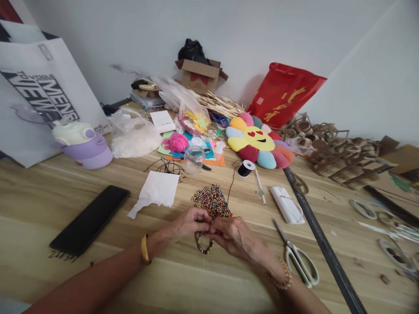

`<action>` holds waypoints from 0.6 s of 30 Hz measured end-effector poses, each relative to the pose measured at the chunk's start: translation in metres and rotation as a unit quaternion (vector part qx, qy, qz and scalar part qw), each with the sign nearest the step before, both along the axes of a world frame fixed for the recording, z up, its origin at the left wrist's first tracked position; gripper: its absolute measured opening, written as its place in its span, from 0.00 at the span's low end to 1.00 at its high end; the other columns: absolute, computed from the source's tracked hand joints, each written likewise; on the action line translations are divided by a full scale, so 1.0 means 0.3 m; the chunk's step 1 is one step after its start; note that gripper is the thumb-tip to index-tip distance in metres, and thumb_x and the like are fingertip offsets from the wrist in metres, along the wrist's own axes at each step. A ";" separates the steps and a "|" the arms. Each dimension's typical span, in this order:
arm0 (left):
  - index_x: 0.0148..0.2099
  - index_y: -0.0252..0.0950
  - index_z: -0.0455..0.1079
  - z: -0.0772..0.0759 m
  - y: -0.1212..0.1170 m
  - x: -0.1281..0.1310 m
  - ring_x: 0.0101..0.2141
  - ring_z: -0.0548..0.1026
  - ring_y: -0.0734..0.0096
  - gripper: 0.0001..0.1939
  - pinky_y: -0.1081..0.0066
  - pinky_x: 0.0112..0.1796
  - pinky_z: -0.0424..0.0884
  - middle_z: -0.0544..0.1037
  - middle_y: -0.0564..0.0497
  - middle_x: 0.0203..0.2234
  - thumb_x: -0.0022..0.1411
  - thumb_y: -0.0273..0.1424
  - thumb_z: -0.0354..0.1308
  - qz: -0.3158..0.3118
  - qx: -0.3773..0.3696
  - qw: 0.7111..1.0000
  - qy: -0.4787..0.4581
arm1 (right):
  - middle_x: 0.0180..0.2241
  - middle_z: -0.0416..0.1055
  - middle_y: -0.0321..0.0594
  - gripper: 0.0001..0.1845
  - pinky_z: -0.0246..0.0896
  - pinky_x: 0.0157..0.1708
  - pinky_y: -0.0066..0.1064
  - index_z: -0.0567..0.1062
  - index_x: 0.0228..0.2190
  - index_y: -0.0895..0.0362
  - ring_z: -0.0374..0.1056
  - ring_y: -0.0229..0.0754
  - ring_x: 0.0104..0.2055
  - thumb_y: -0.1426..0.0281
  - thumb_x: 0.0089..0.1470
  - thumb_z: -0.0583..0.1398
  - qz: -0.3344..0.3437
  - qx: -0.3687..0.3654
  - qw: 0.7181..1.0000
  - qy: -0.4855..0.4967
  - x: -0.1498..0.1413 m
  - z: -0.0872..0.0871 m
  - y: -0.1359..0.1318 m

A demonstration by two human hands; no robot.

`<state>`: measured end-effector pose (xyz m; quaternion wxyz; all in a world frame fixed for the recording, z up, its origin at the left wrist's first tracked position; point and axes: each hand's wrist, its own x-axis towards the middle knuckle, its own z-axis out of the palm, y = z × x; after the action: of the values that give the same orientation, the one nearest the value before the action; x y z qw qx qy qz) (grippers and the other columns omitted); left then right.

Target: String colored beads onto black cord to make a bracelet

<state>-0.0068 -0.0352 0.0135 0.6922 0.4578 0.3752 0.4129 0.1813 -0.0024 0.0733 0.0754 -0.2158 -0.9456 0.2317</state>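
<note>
A beaded bracelet (204, 251) of small multicoloured beads hangs in a loop below my fingertips. My left hand (194, 221) is closed in a pinch at its upper end. My right hand (234, 235) meets it there, fingers also pinched; the exact spot they grip is hidden between them. Just beyond my hands lies a heap of loose colourful beads (212, 198). A black cord (231, 185) runs up from the heap towards a spool of black thread (246, 168). Open-bladed scissors (296, 257) with pale handles rest right of my right hand.
A torn white paper (160, 188) and a black phone-like slab (91, 218) lie to the left. Farther back stand a clear jar (194, 160), pink yarn (176, 142) and a flower cushion (258, 139). A white block (286, 205) sits right, beside a dark strip (322, 235).
</note>
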 end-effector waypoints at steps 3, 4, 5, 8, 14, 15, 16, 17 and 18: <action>0.27 0.32 0.70 0.007 0.000 -0.006 0.22 0.71 0.76 0.18 0.74 0.28 0.66 0.74 0.54 0.20 0.44 0.39 0.71 -0.002 -0.013 1.000 -0.007 | 0.29 0.75 0.37 0.06 0.55 0.29 0.25 0.73 0.30 0.57 0.70 0.36 0.29 0.72 0.60 0.58 0.010 -0.004 1.000 0.006 -0.001 0.003 0.002; 0.27 0.31 0.70 0.007 0.000 -0.007 0.22 0.71 0.77 0.18 0.74 0.27 0.66 0.74 0.54 0.20 0.43 0.38 0.72 -0.001 -0.015 1.000 -0.007 | 0.29 0.75 0.37 0.06 0.55 0.29 0.24 0.73 0.30 0.57 0.70 0.36 0.29 0.72 0.59 0.59 0.010 -0.005 1.000 0.005 0.000 0.006 0.005; 0.27 0.31 0.70 0.007 0.000 -0.008 0.22 0.71 0.77 0.18 0.75 0.27 0.66 0.75 0.54 0.19 0.43 0.38 0.72 -0.002 -0.018 1.000 -0.007 | 0.29 0.75 0.37 0.06 0.55 0.29 0.24 0.73 0.30 0.57 0.70 0.36 0.29 0.72 0.59 0.59 0.011 -0.006 1.000 0.004 0.002 0.009 0.008; 0.27 0.32 0.69 0.006 0.001 -0.009 0.21 0.71 0.77 0.18 0.75 0.26 0.67 0.75 0.54 0.19 0.43 0.38 0.72 -0.003 -0.018 1.000 -0.002 | 0.30 0.75 0.37 0.04 0.55 0.29 0.24 0.74 0.33 0.57 0.70 0.36 0.30 0.72 0.59 0.58 0.008 -0.023 1.000 -0.006 0.008 0.027 0.019; 0.27 0.32 0.68 0.000 -0.001 -0.007 0.22 0.72 0.77 0.19 0.75 0.27 0.67 0.76 0.53 0.21 0.43 0.40 0.71 -0.017 -0.010 1.000 0.012 | 0.29 0.73 0.37 0.08 0.58 0.28 0.24 0.73 0.34 0.58 0.66 0.35 0.27 0.74 0.61 0.53 -0.048 -0.107 0.993 -0.004 0.006 0.046 0.033; 0.26 0.32 0.68 -0.002 -0.002 -0.006 0.22 0.72 0.77 0.19 0.75 0.27 0.67 0.75 0.54 0.20 0.44 0.40 0.71 -0.015 -0.004 1.000 0.016 | 0.27 0.73 0.36 0.08 0.58 0.27 0.24 0.73 0.36 0.59 0.66 0.34 0.26 0.74 0.60 0.53 -0.060 -0.141 0.988 0.003 0.003 0.039 0.033; 0.26 0.32 0.68 -0.005 -0.003 -0.004 0.22 0.72 0.77 0.18 0.75 0.27 0.67 0.75 0.54 0.20 0.44 0.39 0.71 -0.011 0.005 1.000 0.023 | 0.24 0.72 0.35 0.09 0.58 0.25 0.23 0.72 0.37 0.59 0.66 0.34 0.24 0.75 0.60 0.52 -0.071 -0.178 0.981 0.011 0.000 0.029 0.034; 0.26 0.32 0.68 -0.007 -0.005 -0.002 0.23 0.71 0.76 0.17 0.75 0.27 0.67 0.75 0.54 0.20 0.45 0.39 0.71 -0.004 0.015 0.999 0.033 | 0.22 0.72 0.34 0.09 0.58 0.24 0.22 0.71 0.38 0.59 0.66 0.34 0.23 0.75 0.60 0.52 -0.080 -0.215 0.973 0.020 -0.003 0.018 0.035; 0.26 0.32 0.68 -0.009 -0.007 0.000 0.23 0.71 0.76 0.16 0.75 0.27 0.66 0.74 0.54 0.20 0.46 0.37 0.70 0.004 0.026 0.999 0.046 | 0.21 0.71 0.33 0.09 0.58 0.24 0.22 0.70 0.38 0.59 0.67 0.33 0.23 0.76 0.59 0.51 -0.084 -0.246 0.965 0.028 -0.005 0.006 0.036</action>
<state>-0.0068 -0.0374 0.0108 0.6608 0.4922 0.3975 0.4038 0.1797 0.0085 0.0751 0.0654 -0.3003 -0.8353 0.4559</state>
